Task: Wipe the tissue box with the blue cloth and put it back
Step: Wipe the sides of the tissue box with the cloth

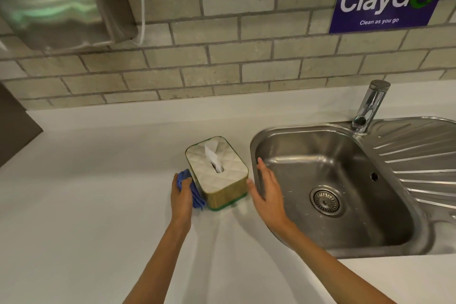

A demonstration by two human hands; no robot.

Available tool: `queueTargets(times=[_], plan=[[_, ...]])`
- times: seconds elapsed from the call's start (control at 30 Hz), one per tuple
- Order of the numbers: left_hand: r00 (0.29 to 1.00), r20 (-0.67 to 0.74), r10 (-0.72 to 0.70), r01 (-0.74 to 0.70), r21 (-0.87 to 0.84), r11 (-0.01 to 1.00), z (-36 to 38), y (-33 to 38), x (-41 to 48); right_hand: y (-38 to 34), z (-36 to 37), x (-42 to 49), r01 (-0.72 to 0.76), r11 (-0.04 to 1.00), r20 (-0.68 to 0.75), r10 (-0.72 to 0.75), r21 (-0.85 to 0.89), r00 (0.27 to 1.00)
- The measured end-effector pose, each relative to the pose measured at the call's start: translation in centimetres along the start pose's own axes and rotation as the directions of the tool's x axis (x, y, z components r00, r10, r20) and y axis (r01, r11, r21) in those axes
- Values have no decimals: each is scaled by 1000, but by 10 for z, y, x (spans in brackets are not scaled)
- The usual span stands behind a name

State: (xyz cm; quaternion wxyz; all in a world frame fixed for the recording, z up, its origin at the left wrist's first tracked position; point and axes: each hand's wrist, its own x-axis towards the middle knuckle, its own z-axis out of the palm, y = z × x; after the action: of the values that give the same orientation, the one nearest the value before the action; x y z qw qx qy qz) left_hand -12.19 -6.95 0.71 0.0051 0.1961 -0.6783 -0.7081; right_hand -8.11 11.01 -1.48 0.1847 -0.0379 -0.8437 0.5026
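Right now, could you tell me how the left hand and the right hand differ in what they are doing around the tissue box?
The left hand is closed on the blue cloth, pressing it against the left side of the tissue box; the right hand is open and holds nothing. The left hand's fingers curl around the cloth, while the right hand's fingers are stretched flat beside the box, over the edge of the sink. Both flank the box at the same height.

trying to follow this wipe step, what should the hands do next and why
Probably close the right hand onto the tissue box to steady it. That hand is open beside the box's right side, at most brushing it, while the left hand presses the blue cloth against the box's left side. A push from the cloth could slide the unbraced box toward the sink.
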Motion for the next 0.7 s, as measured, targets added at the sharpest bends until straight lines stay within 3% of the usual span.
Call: queueTargets(times=[0.1, 0.27, 0.4, 0.6, 0.7], plan=[[996, -83, -44, 37, -82, 996, -2, -15, -19, 2, 4, 7, -252, 930, 149, 218, 268, 964], [997, -71, -39, 32, -100, 995, 27, -27, -52, -5, 10, -4, -181, 960, 159, 148, 215, 976], [987, -154, -38, 24, -93, 995, 37, -21, -46, -7, 9, -16, -181, 974, 179, 156, 134, 971], [990, -130, -61, 68, 46, 997, 19, -8, -13, -16, 13, -46, -144, 974, 215, 105, 174, 971], [990, -139, -9, 30, 148, 989, 11, -1, 3, -22, 19, -51, -141, 967, 302, 73, 210, 950]])
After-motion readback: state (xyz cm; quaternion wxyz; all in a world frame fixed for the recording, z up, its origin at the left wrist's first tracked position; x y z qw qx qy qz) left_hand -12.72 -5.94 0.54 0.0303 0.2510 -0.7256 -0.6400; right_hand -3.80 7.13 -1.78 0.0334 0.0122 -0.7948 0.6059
